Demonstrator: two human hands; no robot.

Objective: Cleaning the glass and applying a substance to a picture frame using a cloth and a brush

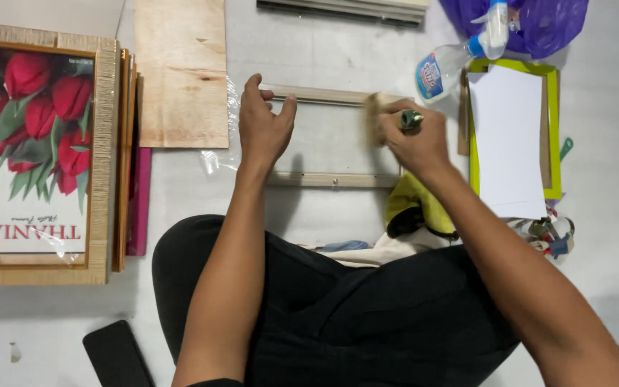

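A light wooden picture frame (324, 179) lies flat on the grey floor in front of my knees. My left hand (263, 125) rests on its left side, fingers spread over the top rail. My right hand (413, 140) is at the frame's right end, closed on a small dark-tipped tool (410, 119), and presses against the blurred right side piece (374, 118). What exactly the tool is cannot be told.
A stack of frames topped by a red tulip picture (34, 150) lies left, a plywood sheet (180, 72) beside it. At right: a spray bottle (453, 61), a green frame with white sheet (514, 136), a purple bag (539, 25). A yellow cloth (413, 204) and a black phone (116, 355) lie near my legs.
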